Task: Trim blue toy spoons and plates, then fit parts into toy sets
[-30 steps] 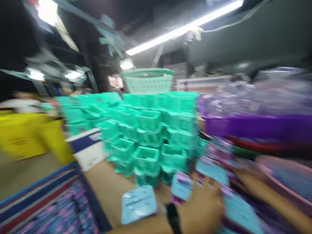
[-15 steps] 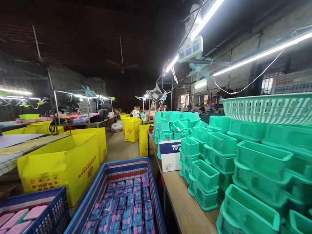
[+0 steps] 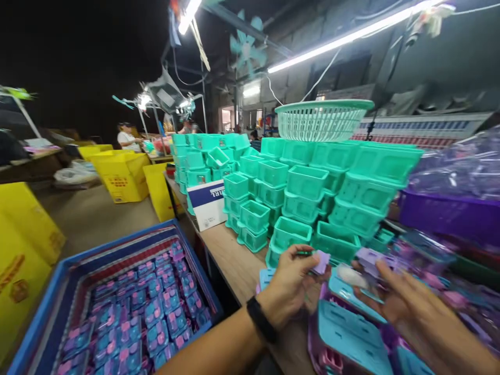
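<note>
My left hand (image 3: 289, 285), with a black band on its wrist, pinches a small purple piece (image 3: 322, 262) together with a thin green part over the wooden bench. My right hand (image 3: 394, 297) is beside it, fingers curled around a small white piece (image 3: 349, 276) and a light purple part (image 3: 369, 257). Under both hands lie several light blue lidded cases (image 3: 349, 337) with purple bases. Just beyond my hands stand stacks of teal plastic trays (image 3: 304, 200).
A blue crate (image 3: 117, 307) full of finished purple-and-blue cases sits on the floor at the left. A white mesh basket (image 3: 321, 119) tops the teal stacks. A white carton (image 3: 208, 203), yellow boxes (image 3: 122, 176), a purple bin (image 3: 449, 213) and distant seated workers surround the bench.
The view swung away to the left across the hall and came back to the bench. Both hands now hold small parts in front of the teal stacks.
</note>
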### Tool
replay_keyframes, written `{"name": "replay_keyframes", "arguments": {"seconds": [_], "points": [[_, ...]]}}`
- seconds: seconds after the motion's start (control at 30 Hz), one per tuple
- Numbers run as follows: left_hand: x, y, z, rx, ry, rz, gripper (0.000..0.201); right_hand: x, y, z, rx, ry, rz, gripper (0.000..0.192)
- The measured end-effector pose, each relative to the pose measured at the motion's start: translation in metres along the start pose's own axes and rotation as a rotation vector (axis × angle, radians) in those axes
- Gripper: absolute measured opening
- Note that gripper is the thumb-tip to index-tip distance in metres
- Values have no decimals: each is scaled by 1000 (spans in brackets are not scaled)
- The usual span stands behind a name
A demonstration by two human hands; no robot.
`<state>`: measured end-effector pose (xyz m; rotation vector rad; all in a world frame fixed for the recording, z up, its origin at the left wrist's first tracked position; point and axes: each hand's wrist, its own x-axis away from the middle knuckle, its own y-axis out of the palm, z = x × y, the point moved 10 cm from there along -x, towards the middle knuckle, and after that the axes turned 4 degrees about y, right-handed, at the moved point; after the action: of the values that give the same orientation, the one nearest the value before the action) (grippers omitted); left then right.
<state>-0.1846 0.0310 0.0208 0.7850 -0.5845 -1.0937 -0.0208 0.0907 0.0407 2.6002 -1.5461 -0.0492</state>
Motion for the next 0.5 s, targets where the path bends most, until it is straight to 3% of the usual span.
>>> {"name": "replay_keyframes", "arguments": {"seconds": [0.17, 0.3, 0.37, 0.5], "points": [[11, -13, 20, -34, 32, 8, 54, -11, 24, 1, -133, 134, 36, 31], [12, -22, 22, -55, 78, 34, 51, -10, 49, 13, 33, 228, 69, 40], [13, -24, 28, -173, 140, 17, 45, -12, 60, 13, 152, 213, 65, 45], [23, -17, 59, -610, 405, -77, 48, -20, 72, -7, 437, 89, 43, 54]]}}
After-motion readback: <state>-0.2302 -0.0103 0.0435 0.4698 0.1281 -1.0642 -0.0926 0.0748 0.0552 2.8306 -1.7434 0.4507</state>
